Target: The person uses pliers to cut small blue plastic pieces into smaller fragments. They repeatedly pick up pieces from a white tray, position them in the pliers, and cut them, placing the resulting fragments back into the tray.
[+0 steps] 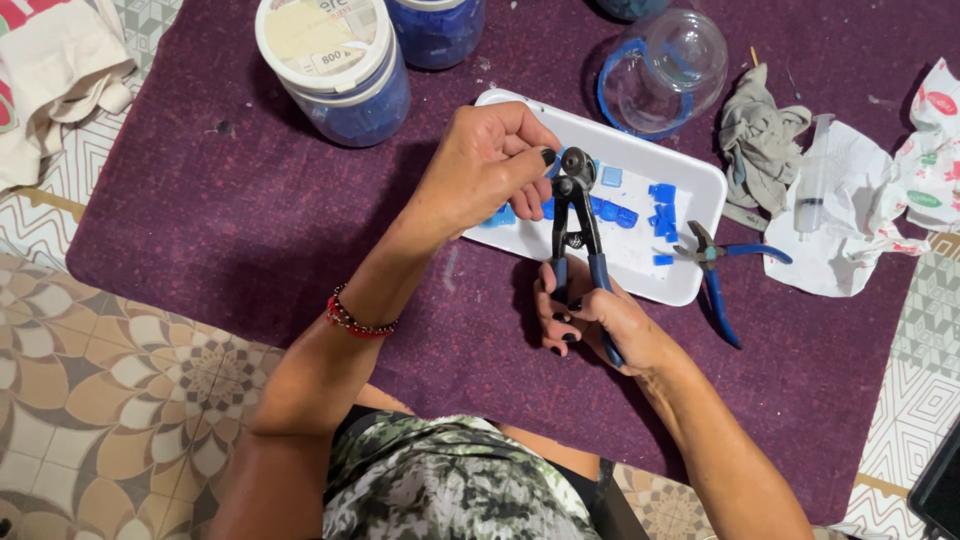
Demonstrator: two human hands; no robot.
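Wheeled nippers: black-and-blue handled mosaic cutter, held upright over the near edge of the white tray, its round cutting wheels at the top.
Right hand: fingers wrapped round both blue handles low down, squeezing them close together.
Left hand: fingertips pinched at the cutter's wheels, seemingly feeding a small blue piece into them; the piece itself is mostly hidden behind the thumb and fingers, so I cannot tell its shape.
Blue tile pieces: a scatter of small cut squares and slivers lying in the tray, some just beside the nippers, a cluster farther right.
Progress: judging by the tray, a fair number of pieces are already cut; much of the tray is bare white, and one cut appears to be in hand now. How much uncut tile is left is not visible.
Second pliers: blue-handled, lying at the tray's right edge, untouched.
Tabletop cover: purple cloth under everything.
Jars: a white-lidded tub of blue material and an empty clear jar on its side beyond the tray.
Right of tray: grey rag, a syringe on crumpled paper.
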